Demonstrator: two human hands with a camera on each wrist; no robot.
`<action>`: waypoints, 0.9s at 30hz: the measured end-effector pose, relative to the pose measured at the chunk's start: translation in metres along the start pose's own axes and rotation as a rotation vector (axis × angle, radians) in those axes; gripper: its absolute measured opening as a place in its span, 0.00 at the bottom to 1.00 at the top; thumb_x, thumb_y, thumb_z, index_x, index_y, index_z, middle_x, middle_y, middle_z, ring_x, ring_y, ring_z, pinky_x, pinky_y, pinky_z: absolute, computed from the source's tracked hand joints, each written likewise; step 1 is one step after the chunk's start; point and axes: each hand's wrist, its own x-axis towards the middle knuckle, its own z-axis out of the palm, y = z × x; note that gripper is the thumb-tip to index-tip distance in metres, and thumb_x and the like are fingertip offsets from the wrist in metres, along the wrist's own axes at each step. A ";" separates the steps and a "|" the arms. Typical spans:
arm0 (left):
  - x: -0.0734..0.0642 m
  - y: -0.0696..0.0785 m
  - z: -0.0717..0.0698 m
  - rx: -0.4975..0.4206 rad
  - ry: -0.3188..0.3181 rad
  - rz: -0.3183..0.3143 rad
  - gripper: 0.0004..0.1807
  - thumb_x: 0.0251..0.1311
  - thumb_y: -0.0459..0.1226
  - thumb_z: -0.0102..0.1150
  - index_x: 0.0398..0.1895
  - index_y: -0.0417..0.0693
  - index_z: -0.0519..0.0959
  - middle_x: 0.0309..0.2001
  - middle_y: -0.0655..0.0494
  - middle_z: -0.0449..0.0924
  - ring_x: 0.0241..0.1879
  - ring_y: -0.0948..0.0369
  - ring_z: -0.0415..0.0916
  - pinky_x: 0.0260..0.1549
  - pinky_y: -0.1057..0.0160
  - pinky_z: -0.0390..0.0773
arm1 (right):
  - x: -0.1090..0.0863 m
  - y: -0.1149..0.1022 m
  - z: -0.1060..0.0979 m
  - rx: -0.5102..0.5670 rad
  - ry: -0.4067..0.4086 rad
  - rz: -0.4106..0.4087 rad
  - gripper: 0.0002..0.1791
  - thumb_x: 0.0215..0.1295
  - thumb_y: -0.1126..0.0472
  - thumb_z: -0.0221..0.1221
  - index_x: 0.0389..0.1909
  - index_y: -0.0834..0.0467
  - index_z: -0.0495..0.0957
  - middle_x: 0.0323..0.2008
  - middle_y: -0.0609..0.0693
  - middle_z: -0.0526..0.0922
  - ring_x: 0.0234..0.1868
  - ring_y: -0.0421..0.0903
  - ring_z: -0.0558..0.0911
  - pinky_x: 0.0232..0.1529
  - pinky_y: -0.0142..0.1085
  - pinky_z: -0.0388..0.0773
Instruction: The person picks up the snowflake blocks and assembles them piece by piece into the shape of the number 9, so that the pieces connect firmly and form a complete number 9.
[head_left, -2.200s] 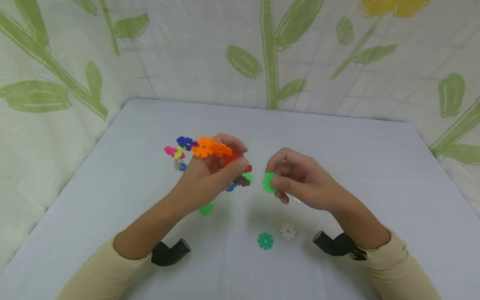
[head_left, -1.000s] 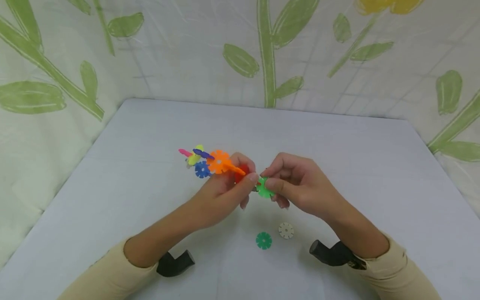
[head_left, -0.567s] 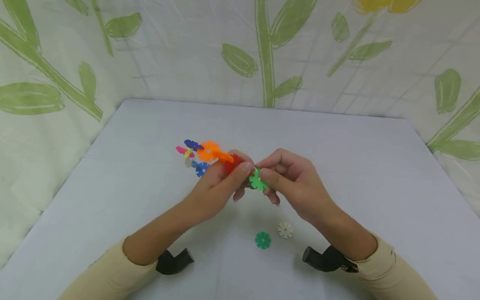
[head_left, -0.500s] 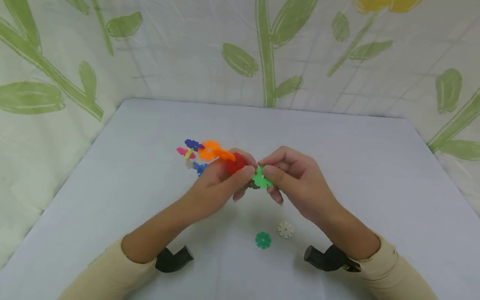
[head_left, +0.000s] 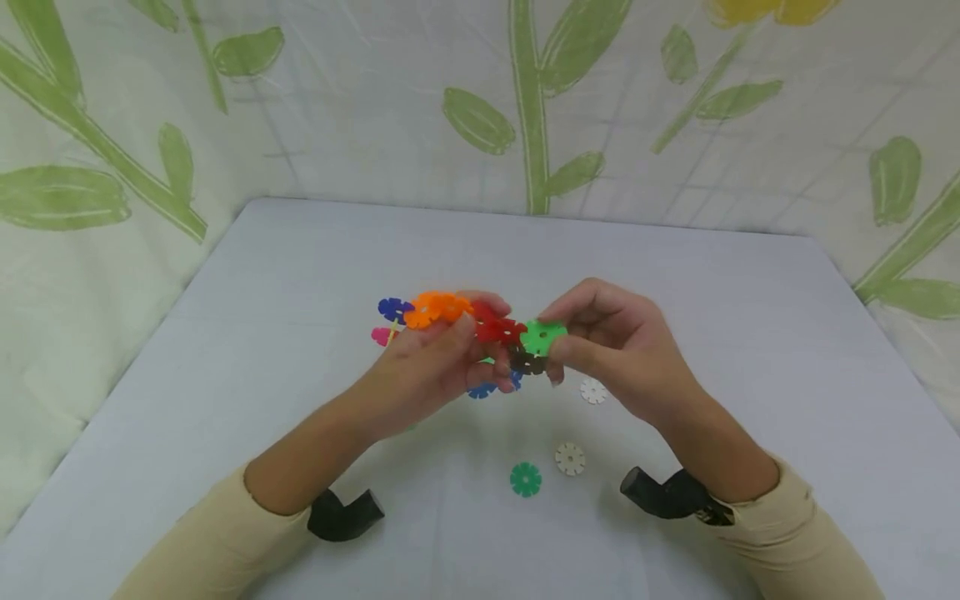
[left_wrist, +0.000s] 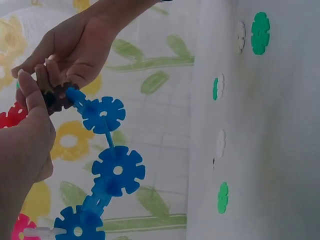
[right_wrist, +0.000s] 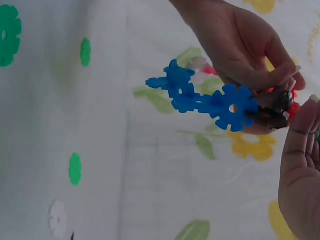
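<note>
A looped chain of slotted plastic snowflake discs is up in the air over the table. In the head view it runs through orange discs [head_left: 438, 308] and red discs [head_left: 495, 327] to a dark brown disc [head_left: 528, 362]; linked blue discs [left_wrist: 118, 170] hang in the left wrist view. My left hand [head_left: 423, 367] holds the chain, thumb by the orange and red discs, its palm hiding part of the loop. Between thumb and forefinger, my right hand [head_left: 626, 346] pinches a bright green disc [head_left: 543, 337], whose edge meets the red disc beside it.
Loose discs lie on the pale table [head_left: 300, 250]: a teal one [head_left: 526, 480], a cream one [head_left: 570, 458] and a white one [head_left: 593, 390]. Green discs [left_wrist: 223, 197] also show in the left wrist view. A patterned cloth [head_left: 375, 125] rises behind.
The green disc, apart from the chain at first, has come left against its red end. Lately the chain has turned, showing the brown and blue discs, and my right hand has shifted right and up.
</note>
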 end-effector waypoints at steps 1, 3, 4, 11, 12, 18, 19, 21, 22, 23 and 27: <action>0.000 -0.002 0.000 -0.001 0.036 0.015 0.26 0.65 0.52 0.62 0.58 0.47 0.72 0.50 0.45 0.74 0.42 0.55 0.76 0.49 0.60 0.81 | 0.000 0.000 0.000 -0.026 0.005 -0.003 0.08 0.69 0.71 0.60 0.47 0.64 0.79 0.37 0.55 0.82 0.28 0.50 0.81 0.33 0.39 0.83; 0.001 -0.007 0.000 0.004 0.128 0.038 0.22 0.65 0.49 0.64 0.56 0.48 0.74 0.54 0.45 0.75 0.41 0.56 0.77 0.47 0.62 0.81 | 0.000 0.001 0.001 -0.035 0.004 0.004 0.07 0.71 0.69 0.58 0.47 0.63 0.79 0.35 0.55 0.82 0.27 0.51 0.80 0.32 0.39 0.83; 0.002 -0.009 0.000 0.022 0.177 0.049 0.21 0.64 0.47 0.65 0.56 0.48 0.76 0.57 0.46 0.75 0.41 0.57 0.78 0.47 0.62 0.81 | 0.000 0.002 0.000 -0.022 0.003 0.012 0.07 0.72 0.69 0.56 0.47 0.63 0.79 0.34 0.55 0.82 0.27 0.51 0.80 0.32 0.39 0.83; 0.004 -0.020 -0.001 0.262 0.378 0.137 0.19 0.64 0.27 0.62 0.59 0.37 0.78 0.57 0.45 0.80 0.50 0.47 0.81 0.49 0.54 0.81 | 0.000 0.002 0.002 0.117 0.011 0.091 0.09 0.75 0.70 0.50 0.49 0.63 0.76 0.30 0.53 0.83 0.23 0.48 0.78 0.28 0.35 0.81; 0.004 -0.021 -0.001 0.316 0.414 0.154 0.18 0.64 0.26 0.61 0.57 0.36 0.79 0.53 0.46 0.82 0.46 0.47 0.82 0.47 0.54 0.82 | 0.000 0.002 0.003 0.119 0.018 0.106 0.10 0.74 0.72 0.49 0.50 0.63 0.75 0.29 0.53 0.83 0.23 0.48 0.78 0.27 0.35 0.81; 0.004 -0.036 -0.002 0.572 0.593 0.218 0.09 0.64 0.30 0.63 0.46 0.36 0.84 0.38 0.50 0.85 0.25 0.57 0.77 0.29 0.66 0.81 | -0.001 0.007 0.008 0.100 0.077 0.216 0.11 0.73 0.71 0.49 0.53 0.61 0.72 0.27 0.53 0.83 0.21 0.48 0.78 0.27 0.35 0.81; 0.005 -0.038 -0.002 0.589 0.602 0.244 0.09 0.64 0.29 0.63 0.45 0.35 0.84 0.38 0.49 0.85 0.24 0.57 0.76 0.28 0.67 0.80 | -0.001 0.007 0.009 0.095 0.084 0.227 0.11 0.73 0.71 0.49 0.53 0.61 0.72 0.27 0.53 0.83 0.21 0.48 0.78 0.27 0.35 0.81; 0.005 -0.042 -0.003 0.622 0.602 0.321 0.09 0.63 0.27 0.64 0.45 0.33 0.84 0.39 0.47 0.85 0.29 0.57 0.80 0.32 0.65 0.82 | -0.002 0.008 0.012 0.072 0.085 0.234 0.11 0.73 0.71 0.50 0.53 0.62 0.73 0.28 0.53 0.83 0.21 0.48 0.78 0.28 0.36 0.81; 0.005 -0.044 -0.003 0.646 0.607 0.355 0.09 0.62 0.26 0.64 0.45 0.33 0.84 0.39 0.46 0.85 0.33 0.57 0.81 0.35 0.64 0.83 | -0.002 0.008 0.013 0.058 0.085 0.234 0.11 0.73 0.72 0.50 0.52 0.62 0.73 0.28 0.54 0.83 0.21 0.49 0.79 0.28 0.36 0.81; 0.005 -0.045 -0.003 0.671 0.610 0.388 0.09 0.61 0.25 0.64 0.44 0.32 0.84 0.39 0.46 0.85 0.38 0.57 0.82 0.38 0.62 0.84 | -0.003 0.008 0.015 0.046 0.085 0.229 0.10 0.73 0.72 0.50 0.51 0.62 0.73 0.28 0.55 0.84 0.20 0.49 0.79 0.28 0.37 0.82; 0.002 -0.048 -0.002 0.791 0.617 0.475 0.09 0.57 0.22 0.65 0.42 0.32 0.81 0.39 0.45 0.84 0.46 0.55 0.80 0.43 0.59 0.84 | -0.005 0.003 0.023 -0.031 0.100 0.211 0.08 0.72 0.72 0.52 0.50 0.65 0.72 0.27 0.58 0.84 0.20 0.52 0.79 0.28 0.40 0.83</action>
